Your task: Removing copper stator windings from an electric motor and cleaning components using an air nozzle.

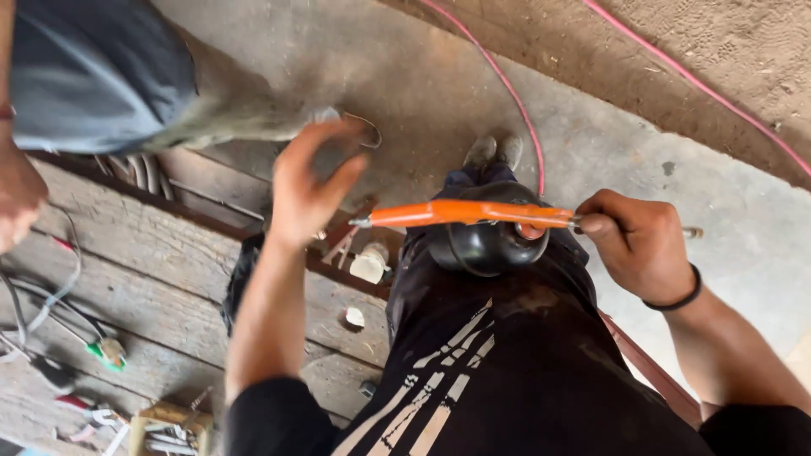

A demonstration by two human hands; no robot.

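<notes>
My right hand (pixel 638 241) grips one end of a long orange-handled tool (pixel 465 213) that lies level across a black rounded object (pixel 486 245) at my waist. The tool's thin metal tip points left toward my left hand (pixel 306 184). That hand is raised with fingers spread, a little apart from the tip, and holds nothing. A black band circles my right wrist. My dark shirt with pale stripes fills the lower middle of the view.
A wooden workbench (pixel 152 287) lies at the left with wires, a green-tipped tool (pixel 108 353) and small white parts (pixel 369 263). Another person (pixel 93 72) in grey stands at the top left. Pink hoses (pixel 507 84) cross the concrete floor.
</notes>
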